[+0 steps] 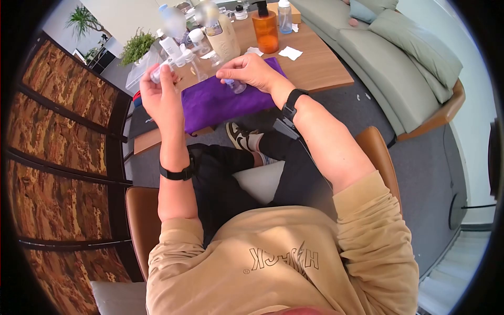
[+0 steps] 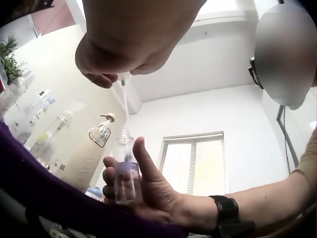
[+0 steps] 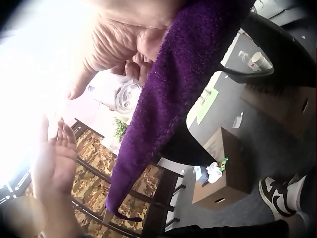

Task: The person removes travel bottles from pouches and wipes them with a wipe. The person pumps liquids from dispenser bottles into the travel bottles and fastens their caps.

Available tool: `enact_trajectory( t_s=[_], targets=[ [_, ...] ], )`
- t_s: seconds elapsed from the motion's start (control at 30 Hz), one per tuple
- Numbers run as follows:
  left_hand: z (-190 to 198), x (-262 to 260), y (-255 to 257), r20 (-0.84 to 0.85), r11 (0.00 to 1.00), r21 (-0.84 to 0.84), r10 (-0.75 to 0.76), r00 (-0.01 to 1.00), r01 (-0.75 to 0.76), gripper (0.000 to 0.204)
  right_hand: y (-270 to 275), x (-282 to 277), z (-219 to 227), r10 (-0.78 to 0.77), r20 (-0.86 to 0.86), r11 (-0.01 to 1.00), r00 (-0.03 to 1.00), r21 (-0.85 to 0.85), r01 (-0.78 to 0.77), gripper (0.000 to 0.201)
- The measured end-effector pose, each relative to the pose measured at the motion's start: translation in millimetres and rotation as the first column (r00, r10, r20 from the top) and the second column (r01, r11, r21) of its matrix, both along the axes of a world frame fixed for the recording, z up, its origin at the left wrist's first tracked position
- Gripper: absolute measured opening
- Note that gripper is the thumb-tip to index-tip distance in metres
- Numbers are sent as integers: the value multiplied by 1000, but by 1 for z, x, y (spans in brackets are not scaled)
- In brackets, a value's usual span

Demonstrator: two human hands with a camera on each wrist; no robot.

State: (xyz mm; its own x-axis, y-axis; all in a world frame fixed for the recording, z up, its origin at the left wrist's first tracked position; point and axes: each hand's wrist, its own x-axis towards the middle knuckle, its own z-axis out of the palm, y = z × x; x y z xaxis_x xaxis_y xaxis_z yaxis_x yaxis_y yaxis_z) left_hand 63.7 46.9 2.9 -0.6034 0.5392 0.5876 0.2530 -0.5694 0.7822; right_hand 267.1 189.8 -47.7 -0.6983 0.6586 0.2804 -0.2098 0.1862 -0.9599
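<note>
My right hand (image 1: pixel 249 72) holds a small clear bottle (image 1: pixel 237 86) over a purple cloth (image 1: pixel 210 107). In the left wrist view the bottle (image 2: pixel 128 183) stands upright with a purple label, the fingers and thumb around it. My left hand (image 1: pixel 164 97) pinches a small white top (image 1: pixel 156 76), mostly hidden by the fingers. From it a thin pale tube (image 2: pixel 125 106) hangs down, lined up with the bottle's neck in the left wrist view. The right wrist view shows the bottle's round base (image 3: pixel 129 97) below the right palm.
Behind the hands stand a large cream pump bottle (image 1: pixel 223 39), an amber pump bottle (image 1: pixel 265 31), a clear blue-tinted bottle (image 1: pixel 285 18) and several small bottles. White paper scraps (image 1: pixel 290 52) lie on the wooden table (image 1: pixel 320 71). A folding screen (image 1: pixel 63 131) is at the left.
</note>
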Motion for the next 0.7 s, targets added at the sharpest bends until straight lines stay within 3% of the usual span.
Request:
enact_trajectory(
  t_s=[0.1,0.17,0.23,0.33,0.47,0.6,0.67,0.7],
  targets=[
    [-36,-21,-4,-58,1000,-16,-2,998,2,30,1,2,3,-67,42,998,997,5,67,41],
    [-55,-24,-7,-160,990,-100,-114,981,99,30,0,1,1,-85,-13,994,996,-66,84,40],
    [-70,-26,-11,-312,959,-284,-105,944,12,30,2,2,2,-25,-20,992,999,-123,23,39],
    [-77,-27,-9,-390,903,-427,-127,912,-57,32,5,-1,-3,-37,-52,992,998,-123,30,39],
    [-68,-21,-10,-568,874,-430,-68,820,-226,35,3,1,0,-36,-53,991,998,-128,28,43],
    [-68,-16,-7,-552,890,-402,-49,833,-214,35,2,2,1,-20,-62,992,998,-123,12,39],
    [-67,-13,-6,-714,936,-199,66,697,-292,36,2,1,2,-17,-60,991,998,-136,9,38],
    [-63,-6,-6,-713,934,-197,72,698,-298,36,4,0,-1,-17,-62,990,998,-142,8,39]
  ],
)
